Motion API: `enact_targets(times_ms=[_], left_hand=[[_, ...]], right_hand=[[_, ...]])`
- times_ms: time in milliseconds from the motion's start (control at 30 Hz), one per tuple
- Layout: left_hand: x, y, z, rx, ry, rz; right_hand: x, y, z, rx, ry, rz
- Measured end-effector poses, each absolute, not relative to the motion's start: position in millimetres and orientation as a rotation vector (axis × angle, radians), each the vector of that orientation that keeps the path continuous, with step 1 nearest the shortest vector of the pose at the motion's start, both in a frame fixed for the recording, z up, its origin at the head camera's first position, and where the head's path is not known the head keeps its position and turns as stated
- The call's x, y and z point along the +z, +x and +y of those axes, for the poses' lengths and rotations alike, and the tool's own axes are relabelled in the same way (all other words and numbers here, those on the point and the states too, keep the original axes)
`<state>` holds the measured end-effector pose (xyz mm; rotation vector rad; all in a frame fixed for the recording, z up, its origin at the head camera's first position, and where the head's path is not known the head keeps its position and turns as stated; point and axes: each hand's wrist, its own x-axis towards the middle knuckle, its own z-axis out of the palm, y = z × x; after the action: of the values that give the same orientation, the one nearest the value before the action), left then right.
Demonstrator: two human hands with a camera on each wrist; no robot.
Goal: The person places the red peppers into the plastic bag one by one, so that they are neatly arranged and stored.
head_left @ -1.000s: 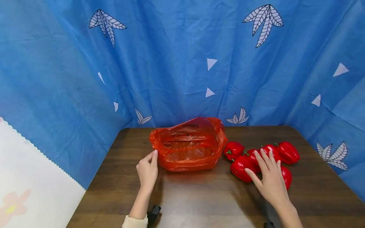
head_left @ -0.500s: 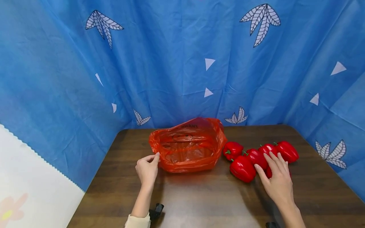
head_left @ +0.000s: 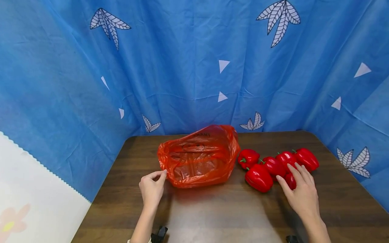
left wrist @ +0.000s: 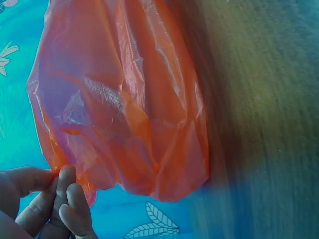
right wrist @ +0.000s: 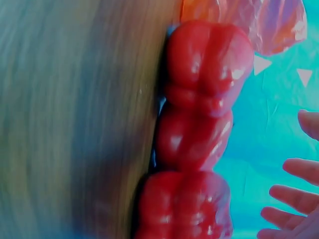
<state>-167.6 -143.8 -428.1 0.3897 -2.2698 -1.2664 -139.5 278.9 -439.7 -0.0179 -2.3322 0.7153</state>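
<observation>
Left hand [head_left: 152,189]: thumb and fingertips pinching rim of red plastic bag [head_left: 199,181], mouth gaping just right of hand. Six red peppers [head_left: 273,167] beside bag, left of and beyond right hand [head_left: 304,193]; its fingers parted, grasping nothing, partly covering one pepper. Contact unclear.

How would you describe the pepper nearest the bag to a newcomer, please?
On the wooden table, find the orange-red plastic bag. Just right of it lies a cluster of glossy red peppers; yours is the leftmost pepper, set apart from its neighbours by its stem facing the head camera.
</observation>
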Motion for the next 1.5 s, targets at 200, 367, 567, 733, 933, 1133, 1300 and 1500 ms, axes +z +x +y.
enact_targets(times_ms=[200,367,567,733,933,1133,1300,1500], left_hand=[[-428.4,-156.0,-149.4,-1.267,0.361,-2.276],[-428.7,-146.1,-152.8,-1.268,0.356,-2.268],[-429.3,-134.6,-156.2,-1.29,0.386,-2.237],[-430.4,-129.2,-156.9,-1.307,0.387,-2.231],[-433.8,-126.1,-157.2,-1.295,0.397,-2.206],[-437.3,-128.3,-154.6,-1.307,0.392,-2.192],[-440.5,-134.3,-149.7,-1.311,0.342,-2.168],[-447.2,-141.0,-145.9,-1.306,0.31,-2.157]], right_hand=[[-437.3,-135.3,288.8,0.71,-0.116,-2.465],[-438.7,-132.6,299.8,0.698,-0.14,-2.626],[-441.3,-132.3,311.0,0.73,-0.135,-2.773],[-445.1,-131.4,318.7,0.772,-0.101,-2.804],[-451.3,-133.7,325.5,0.846,-0.046,-2.818],[-454.8,-136.4,331.4,0.883,-0.106,-2.876],[-455.1,-134.9,337.9,0.899,-0.199,-2.908],[-456.1,-131.1,341.9,0.891,-0.264,-2.906]])
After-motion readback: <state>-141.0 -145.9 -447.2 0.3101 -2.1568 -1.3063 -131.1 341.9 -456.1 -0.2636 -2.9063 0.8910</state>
